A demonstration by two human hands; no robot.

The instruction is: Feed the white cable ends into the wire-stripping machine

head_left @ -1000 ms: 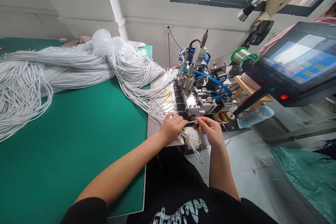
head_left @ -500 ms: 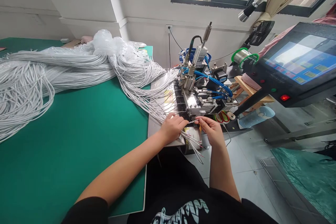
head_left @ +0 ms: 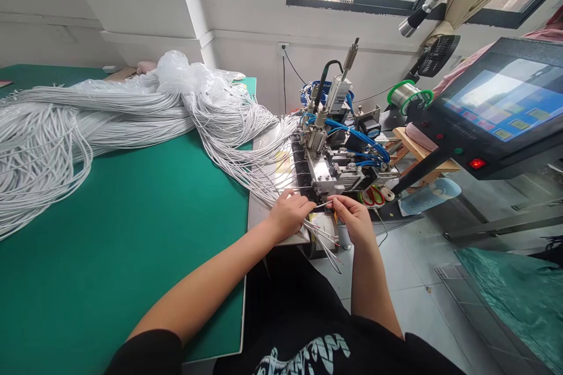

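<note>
Between my two hands a single white cable (head_left: 322, 205) is stretched at the near end of a soldering-type machine (head_left: 328, 164) with blue air hoses. My left hand (head_left: 289, 215) is closed around the cable, palm down at the edge of the metal plate. My right hand (head_left: 353, 218) pinches the cable's end between thumb and fingertips; the tip itself is hidden. Below my left hand, several loose cable ends (head_left: 325, 238) with thin reddish wires hang past the plate. The rest of the white cable bundle (head_left: 229, 140) runs back over the table to the left.
A green-topped table (head_left: 167, 222) fills the left side. To the right stand a touchscreen panel (head_left: 505, 105) with a lit red button, a green-flanged wire spool (head_left: 407, 96) and scissors (head_left: 373, 196) with red and green handles. A blue plastic container (head_left: 431, 195) lies beyond.
Both hands stay almost in place on the cable. The cable segment between my fingers has shifted very slightly; nothing has been let go.
</note>
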